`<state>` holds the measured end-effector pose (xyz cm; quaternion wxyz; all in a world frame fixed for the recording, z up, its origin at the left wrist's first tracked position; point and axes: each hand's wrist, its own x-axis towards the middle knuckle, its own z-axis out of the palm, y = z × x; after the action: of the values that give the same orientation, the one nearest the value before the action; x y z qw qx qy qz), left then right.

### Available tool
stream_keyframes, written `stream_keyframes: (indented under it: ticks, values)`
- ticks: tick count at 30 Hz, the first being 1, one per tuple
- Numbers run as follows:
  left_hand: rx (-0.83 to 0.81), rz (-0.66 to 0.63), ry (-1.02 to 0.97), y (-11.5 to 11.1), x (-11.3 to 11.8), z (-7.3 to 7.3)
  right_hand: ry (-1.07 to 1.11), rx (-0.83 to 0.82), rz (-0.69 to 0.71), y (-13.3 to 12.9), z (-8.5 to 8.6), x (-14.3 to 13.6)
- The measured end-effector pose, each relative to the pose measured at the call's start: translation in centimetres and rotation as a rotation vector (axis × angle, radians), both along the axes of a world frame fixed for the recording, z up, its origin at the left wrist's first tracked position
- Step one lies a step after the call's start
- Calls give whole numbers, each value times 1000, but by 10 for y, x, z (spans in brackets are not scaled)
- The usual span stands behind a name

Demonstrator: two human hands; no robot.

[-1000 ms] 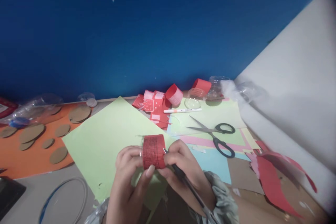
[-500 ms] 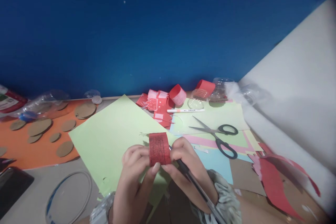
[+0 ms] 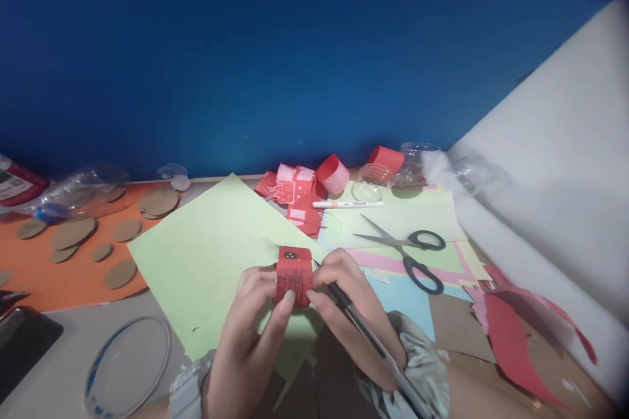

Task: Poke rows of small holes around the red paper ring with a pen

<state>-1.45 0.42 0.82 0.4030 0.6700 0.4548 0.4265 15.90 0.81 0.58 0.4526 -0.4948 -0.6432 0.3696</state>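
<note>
Over a light green sheet of paper (image 3: 216,236), my left hand (image 3: 253,324) grips a small red paper ring (image 3: 293,278) between thumb and fingers. Dense black hatching covers the ring's lower part, and a dark round mark with light dots shows near its top. My right hand (image 3: 351,311) is closed around a black-and-clear pen (image 3: 366,335). Its thumb and fingertips touch the ring's right edge, and the pen's tip points up beside that edge. The inside of the ring is hidden.
Open black-handled scissors (image 3: 405,247) and a white marker (image 3: 348,205) lie on coloured paper at right. Red paper pieces (image 3: 304,193) stand by the blue wall. Cardboard discs (image 3: 73,236) rest on orange paper (image 3: 29,288) at left, with a tape-like ring (image 3: 170,347) nearer.
The red paper ring has been turned, so a dark round mark now shows above the hatching. My right hand keeps the pen and has shifted slightly left.
</note>
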Motion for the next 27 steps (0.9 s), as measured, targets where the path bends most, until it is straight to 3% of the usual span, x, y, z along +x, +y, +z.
stream_keyframes:
  ticks: [7, 12, 15, 18, 21, 27]
  values:
    - [-235, 53, -37, 0, 3, 0, -7, -149, 75, 0, 1, -3]
    - [-352, 71, -33, 3, 6, 1, -46, -142, 77, -1, 3, -1]
    - [-384, 33, 13, 4, 6, 1, 58, -126, 7, -1, 2, 0]
    - [-357, -1, 119, 2, 5, 1, 298, -281, -121, 2, -3, -1]
    - [-309, -44, 185, 0, 4, 1, 483, -453, -116, 7, -10, -1]
    - [-106, -72, 345, -1, 3, 0, 443, -368, -114, 11, -2, 2]
